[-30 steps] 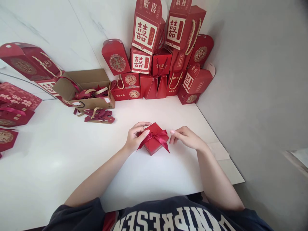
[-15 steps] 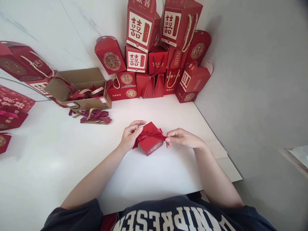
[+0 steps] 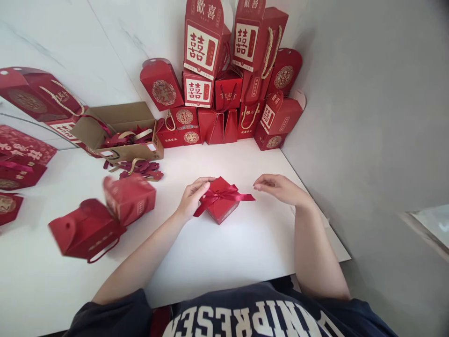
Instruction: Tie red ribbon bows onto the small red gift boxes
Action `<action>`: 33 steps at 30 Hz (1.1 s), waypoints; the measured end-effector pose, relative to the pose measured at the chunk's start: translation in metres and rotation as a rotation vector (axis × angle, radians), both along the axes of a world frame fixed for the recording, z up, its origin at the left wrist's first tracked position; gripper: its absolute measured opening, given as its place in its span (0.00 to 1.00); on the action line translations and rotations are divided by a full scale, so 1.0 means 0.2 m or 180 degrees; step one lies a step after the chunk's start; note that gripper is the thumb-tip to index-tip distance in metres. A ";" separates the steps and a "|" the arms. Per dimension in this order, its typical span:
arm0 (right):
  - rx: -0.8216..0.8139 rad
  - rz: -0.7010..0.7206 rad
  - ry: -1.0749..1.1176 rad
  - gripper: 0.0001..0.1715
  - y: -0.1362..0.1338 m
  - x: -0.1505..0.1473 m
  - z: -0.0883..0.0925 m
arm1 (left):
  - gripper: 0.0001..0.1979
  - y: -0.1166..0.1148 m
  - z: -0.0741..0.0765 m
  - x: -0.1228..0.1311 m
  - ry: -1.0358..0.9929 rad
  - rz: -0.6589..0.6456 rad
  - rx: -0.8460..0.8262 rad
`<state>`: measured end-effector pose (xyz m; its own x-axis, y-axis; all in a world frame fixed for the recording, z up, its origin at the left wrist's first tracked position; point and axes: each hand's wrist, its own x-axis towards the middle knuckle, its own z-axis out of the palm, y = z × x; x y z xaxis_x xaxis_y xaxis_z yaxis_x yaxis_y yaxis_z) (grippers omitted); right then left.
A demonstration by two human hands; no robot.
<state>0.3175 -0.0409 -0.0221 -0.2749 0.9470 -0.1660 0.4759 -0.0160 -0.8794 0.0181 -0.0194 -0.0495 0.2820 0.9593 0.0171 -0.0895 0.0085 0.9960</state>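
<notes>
1. I see the small red box [image 3: 221, 209] mid-frame, a red ribbon bow [image 3: 226, 193] across its top.
2. My left hand [image 3: 191, 197] is closed around the box's left side, thumb at the top edge.
3. My right hand [image 3: 282, 188] is just right of the box, apart from it, fingers loosely bent; I can't tell whether thumb and fingertips meet.
4. Left of centre, I have two blurred red boxes [image 3: 132, 202]; upper left, an open cardboard carton [image 3: 138, 152].
</notes>
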 end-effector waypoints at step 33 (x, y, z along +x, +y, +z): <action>0.3835 0.1157 -0.1077 0.14 -0.33 -0.59 -0.14 | 0.11 -0.18 0.08 0.08 0.1071 0.0329 0.0444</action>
<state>0.2004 -0.1062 -0.0496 -0.6574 0.4289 0.6196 0.4856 0.8698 -0.0869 0.0335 -0.0545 -0.0335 0.1958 0.9780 0.0725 0.2496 -0.1212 0.9607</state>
